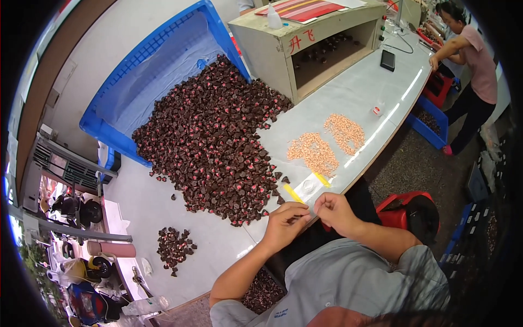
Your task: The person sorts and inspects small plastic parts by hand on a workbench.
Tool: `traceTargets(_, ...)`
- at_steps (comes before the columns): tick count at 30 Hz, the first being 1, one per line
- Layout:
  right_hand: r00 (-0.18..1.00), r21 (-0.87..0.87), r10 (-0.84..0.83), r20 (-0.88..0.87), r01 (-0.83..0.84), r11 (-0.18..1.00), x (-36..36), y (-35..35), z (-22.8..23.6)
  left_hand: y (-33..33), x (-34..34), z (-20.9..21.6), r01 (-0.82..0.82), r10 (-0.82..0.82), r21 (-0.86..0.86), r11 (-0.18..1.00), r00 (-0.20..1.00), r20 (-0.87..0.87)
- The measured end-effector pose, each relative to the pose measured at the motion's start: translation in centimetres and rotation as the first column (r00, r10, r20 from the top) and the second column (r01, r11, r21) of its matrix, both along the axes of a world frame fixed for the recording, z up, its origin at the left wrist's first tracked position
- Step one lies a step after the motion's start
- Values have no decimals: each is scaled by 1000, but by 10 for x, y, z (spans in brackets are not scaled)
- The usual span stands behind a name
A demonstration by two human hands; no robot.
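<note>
My left hand (286, 222) and my right hand (339, 211) face each other at the front edge of the grey table, fingertips pinched close together. What lies between their fingers is too small or hidden to make out. Just beyond them is a clear-and-white patch (308, 188) with a yellow strip at each side. Past the patch lie two flat clusters of tiny peach-coloured pieces, the nearer cluster (313, 152) and the farther cluster (346, 134). To the left spreads a big heap of small dark-brown pieces (218, 147), some showing pink faces.
Behind the heap a blue crate (103, 131) lies tipped on its side. A small pile of dark pieces (175, 248) sits at the left. A grey open-fronted box (267, 54), a black phone (388, 60) and a small clear bottle (378, 109) stand farther back. Another person (479, 65) works at far right.
</note>
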State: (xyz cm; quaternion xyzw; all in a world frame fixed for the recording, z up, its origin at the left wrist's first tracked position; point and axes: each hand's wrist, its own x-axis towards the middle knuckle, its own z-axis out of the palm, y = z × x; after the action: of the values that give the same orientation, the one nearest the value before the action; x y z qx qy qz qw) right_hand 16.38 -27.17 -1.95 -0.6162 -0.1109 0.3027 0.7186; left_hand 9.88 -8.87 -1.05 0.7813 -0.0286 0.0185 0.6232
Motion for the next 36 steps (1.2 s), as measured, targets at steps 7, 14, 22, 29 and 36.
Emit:
traceTargets(7, 941, 182, -78, -330, 144, 973, -18, 14, 0, -3, -2, -3, -98, 49, 199, 975, 970, 238)
traceTargets(14, 960, 157, -87, -267, 132, 979, -14, 9, -1, 6, -1, -9, -4, -7, 110, 994, 994, 106)
traceTargets(22, 528, -348, 402, 748, -203, 915, 22, -9, 30, 21, 4, -3, 109, -341, -475, 873, 832, -436)
traceTargets(29, 451, -382, 435, 779, -210, 900, 23, -4, 30, 21, 4, -5, 141, -372, -467, 873, 812, -451)
traceTargets(36, 542, -345, 440, 716, -272, 898, 25, -2, 30, 23, 6, -2, 154, -386, -460, 874, 796, -467)
